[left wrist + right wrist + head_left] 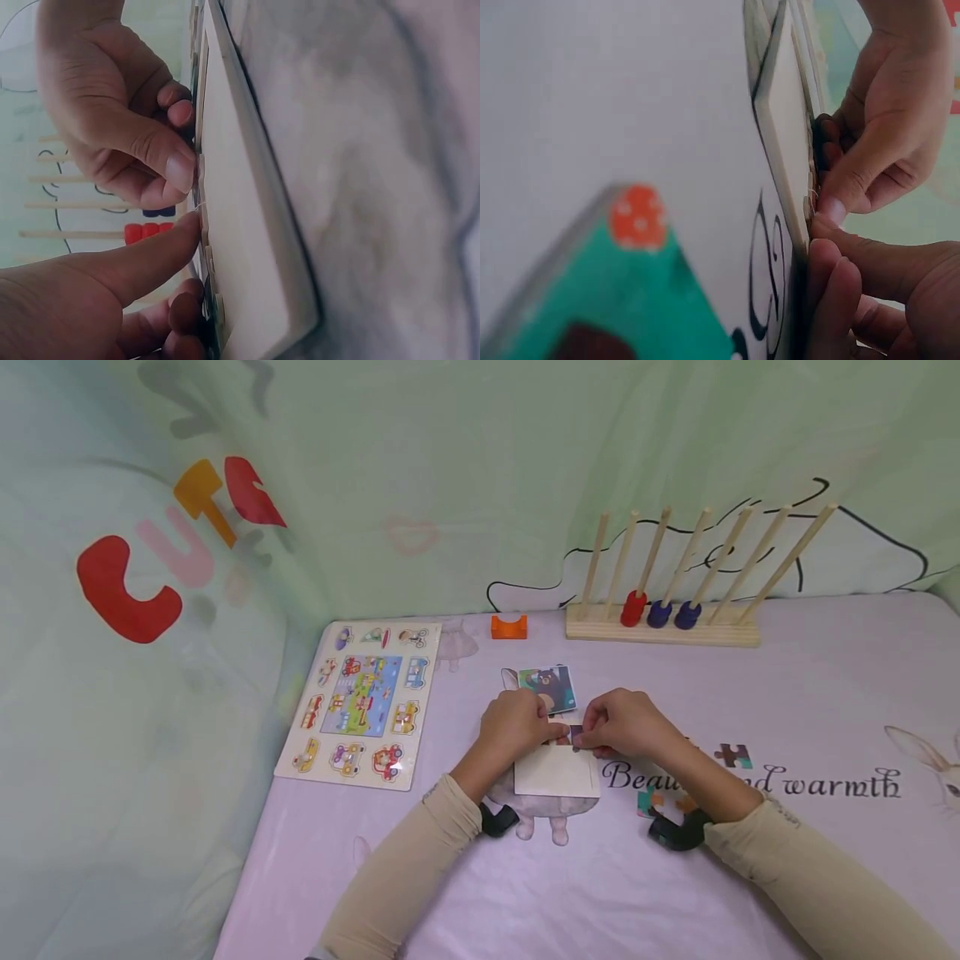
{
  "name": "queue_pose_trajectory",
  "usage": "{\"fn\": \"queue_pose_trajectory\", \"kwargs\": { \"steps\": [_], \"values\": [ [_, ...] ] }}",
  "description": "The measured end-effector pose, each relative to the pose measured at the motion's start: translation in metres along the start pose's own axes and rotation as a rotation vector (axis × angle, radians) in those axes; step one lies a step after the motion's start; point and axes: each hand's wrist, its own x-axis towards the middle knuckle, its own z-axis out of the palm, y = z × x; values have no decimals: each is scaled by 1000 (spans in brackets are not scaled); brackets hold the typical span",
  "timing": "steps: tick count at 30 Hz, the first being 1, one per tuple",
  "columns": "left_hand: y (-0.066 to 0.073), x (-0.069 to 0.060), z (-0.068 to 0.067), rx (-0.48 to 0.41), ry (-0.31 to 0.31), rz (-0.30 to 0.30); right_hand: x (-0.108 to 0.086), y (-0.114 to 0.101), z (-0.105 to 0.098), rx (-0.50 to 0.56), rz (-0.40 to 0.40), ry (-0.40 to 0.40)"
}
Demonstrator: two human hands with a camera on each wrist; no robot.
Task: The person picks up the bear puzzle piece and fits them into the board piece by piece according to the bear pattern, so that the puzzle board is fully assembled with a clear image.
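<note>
A pale wooden puzzle board (pixel 557 777) lies on the cloth with jigsaw pieces along its far part. My right hand (pixel 626 724) pinches a small dark purple jigsaw piece (pixel 576 733) at the board's far right. Close against it, my left hand (pixel 513 724) rests its thumb on the pieces. Its other fingers are bent near the board's far edge; whether they grip anything is hidden. In the left wrist view both thumbs nearly meet over the board (pixel 244 195). Just beyond the hands lies a picture card (pixel 551 687) with a brown bear.
Loose jigsaw pieces (pixel 733 755) lie to the right, some (pixel 645 802) partly behind the right wrist. A vehicle puzzle board (pixel 360 706) lies at left. At the back stand an orange block (pixel 509 627) and a wooden peg rack (pixel 663 631) with red and blue beads.
</note>
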Motion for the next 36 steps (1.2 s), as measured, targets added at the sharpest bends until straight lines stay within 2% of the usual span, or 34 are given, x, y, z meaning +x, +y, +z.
{"fn": "queue_pose_trajectory", "kwargs": {
  "steps": [6,13,19,25,36],
  "values": [
    [0,-2,-3,-2,-14,14,2,0,-3,8,16,-20],
    [0,-3,-3,22,-15,39,3,-1,-5,-1,7,-9],
    [-1,-3,-2,0,-10,38,4,0,-6,-18,-4,0],
    [-9,-2,-9,-42,-56,3,4,0,-5,-22,-20,20],
    [-40,-1,-26,-56,-123,-117,3,-1,-2,-19,13,40]
  ]
}}
